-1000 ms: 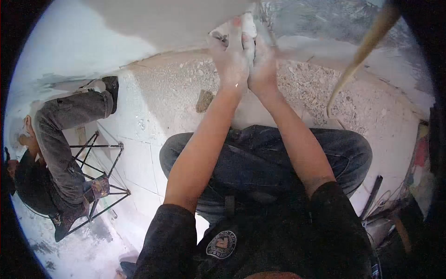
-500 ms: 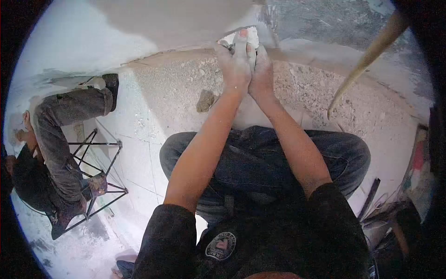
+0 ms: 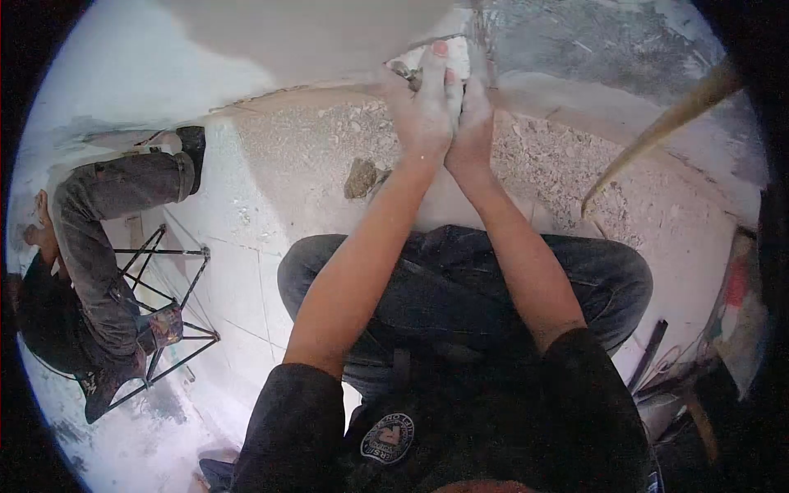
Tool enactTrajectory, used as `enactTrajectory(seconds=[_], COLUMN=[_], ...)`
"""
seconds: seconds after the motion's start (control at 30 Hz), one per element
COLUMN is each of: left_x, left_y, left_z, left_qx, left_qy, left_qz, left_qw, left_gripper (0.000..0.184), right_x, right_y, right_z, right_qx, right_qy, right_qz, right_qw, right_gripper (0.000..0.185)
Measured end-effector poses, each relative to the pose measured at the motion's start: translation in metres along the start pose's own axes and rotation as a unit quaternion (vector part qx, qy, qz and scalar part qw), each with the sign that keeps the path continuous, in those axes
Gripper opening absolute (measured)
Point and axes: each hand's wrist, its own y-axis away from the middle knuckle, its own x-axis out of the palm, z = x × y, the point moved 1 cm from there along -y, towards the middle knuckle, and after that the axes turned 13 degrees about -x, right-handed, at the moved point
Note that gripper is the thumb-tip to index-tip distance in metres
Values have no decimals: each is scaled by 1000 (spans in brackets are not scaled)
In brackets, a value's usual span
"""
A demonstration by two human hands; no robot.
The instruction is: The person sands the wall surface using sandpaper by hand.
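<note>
Both hands, pale with dust, press together against the lower part of the wall. My left hand is closed on a flat scraper, its blade smeared white with a dark upper edge, with the thumb lying along it. Close against it, my right hand grips the same scraper from the right side. The handle is mostly hidden by the fingers. The blade lies at the wall near the border between smooth grey coating and a rougher, darker patch.
Crumbled debris covers the floor along the wall. A brownish lump lies left of my forearms. A wooden pole slants in from the right. At left, another person's leg rests by a folding stool.
Both hands and the scraper have shifted slightly right and up along the wall. The grip looks the same.
</note>
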Motion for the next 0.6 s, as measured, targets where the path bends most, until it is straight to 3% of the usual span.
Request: enactTrajectory(seconds=[0.1,0.2,0.27,0.37,0.43,0.5,0.53,0.6], left_x=[-3,-4,-3,-10,-10,-12,-13,-15], left_y=[0,-6,-7,-18,-20,-21,-21,-17], left_z=[-3,-2,-10,10,8,9,10,10], left_qx=[-36,15,-6,30,18,-5,72,147], left_qy=[-82,-102,-69,-109,-76,-45,-169,-289], left_qz=[-17,-55,41,-27,6,34,17,-5], left_qw=[996,993,997,993,997,998,983,946], left_gripper=[49,47,49,50,48,47,46,44], right_x=[1,-4,-4,-6,-3,-5,-6,-4], right_y=[2,-9,-12,-9,-6,-11,-10,3], right_z=[-3,16,8,10,10,13,17,0], right_qx=[4,-39,-34,-62,-19,-39,-57,-29], right_qy=[-35,-67,-49,-23,-29,-47,-65,-25], right_qz=[7,-12,-1,-1,11,9,8,28], right_qw=[999,997,998,998,999,998,996,999], right_gripper=[31,31,31,29,28,28,27,28])
